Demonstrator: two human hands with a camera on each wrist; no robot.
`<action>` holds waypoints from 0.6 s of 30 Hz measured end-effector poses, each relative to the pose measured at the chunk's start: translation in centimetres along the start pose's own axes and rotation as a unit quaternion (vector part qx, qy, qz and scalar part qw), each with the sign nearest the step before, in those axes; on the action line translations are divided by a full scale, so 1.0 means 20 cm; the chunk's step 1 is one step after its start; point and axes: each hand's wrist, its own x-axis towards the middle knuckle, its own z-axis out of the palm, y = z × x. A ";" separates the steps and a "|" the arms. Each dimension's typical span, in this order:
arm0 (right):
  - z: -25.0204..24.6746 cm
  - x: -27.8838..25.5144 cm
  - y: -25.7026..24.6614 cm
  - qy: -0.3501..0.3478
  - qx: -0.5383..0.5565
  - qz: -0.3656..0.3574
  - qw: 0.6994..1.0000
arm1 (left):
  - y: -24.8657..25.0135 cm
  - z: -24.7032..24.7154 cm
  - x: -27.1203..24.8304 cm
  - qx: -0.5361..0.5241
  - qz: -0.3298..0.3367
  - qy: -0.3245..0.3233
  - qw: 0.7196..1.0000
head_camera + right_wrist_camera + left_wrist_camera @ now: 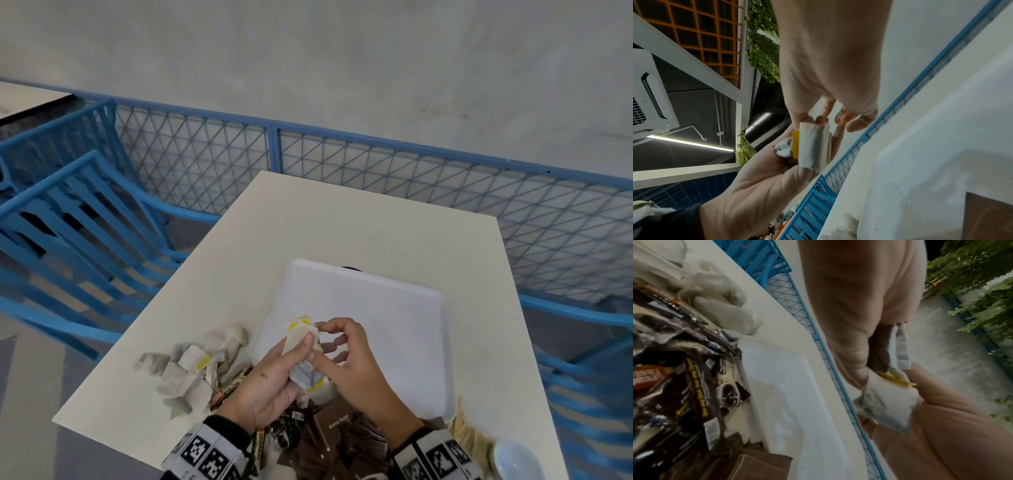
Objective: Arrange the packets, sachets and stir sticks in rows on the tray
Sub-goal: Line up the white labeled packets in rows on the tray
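Note:
My left hand [303, 346] grips a small bunch of white tea bags [301, 337] with yellow tags over the near left part of the white tray [383, 301]. My right hand [323, 329] pinches the top edge of the front tea bag [813, 146] with thumb and index finger; its other fingers are loosely spread. The tray's floor shows nothing lying on it. More tea bags [191, 370] lie heaped on the table left of the tray. Dark stick sachets [231, 389] and brown sugar packets [334, 423] are piled under my wrists. Wooden stir sticks [467, 431] lie at the tray's near right corner.
A white bowl [513, 459] stands at the table's near right corner. The cream table [342, 226] has bare room beyond the tray. Blue chairs [78, 219] stand to the left and a blue mesh railing [376, 161] runs behind.

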 end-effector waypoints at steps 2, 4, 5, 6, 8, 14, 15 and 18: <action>0.00 -0.01 0.01 -0.029 0.055 0.029 0.998 | -0.01 0.00 0.00 -0.006 0.007 -0.008 1.000; 0.00 -0.02 0.01 -0.057 0.150 0.073 0.984 | -0.01 -0.01 0.01 -0.023 0.024 -0.011 0.999; 0.00 -0.02 0.02 -0.066 0.197 0.099 0.973 | 0.00 -0.01 0.02 -0.038 0.033 -0.008 0.999; 0.00 -0.01 0.03 -0.075 0.230 0.116 0.963 | 0.02 -0.03 0.03 -0.051 0.043 -0.009 0.998; 0.00 0.00 0.04 -0.100 0.242 0.116 0.958 | 0.05 -0.06 0.05 -0.045 0.062 0.010 0.997; 0.08 0.04 0.04 -0.095 0.142 0.085 0.982 | 0.18 -0.16 0.09 0.009 0.083 0.029 0.996; 0.09 0.05 0.03 -0.085 0.136 0.085 0.983 | 0.20 -0.17 0.09 0.025 0.080 0.028 0.996; 0.09 0.09 0.00 -0.067 0.087 0.086 0.990 | 0.26 -0.21 0.13 0.062 0.086 0.026 0.994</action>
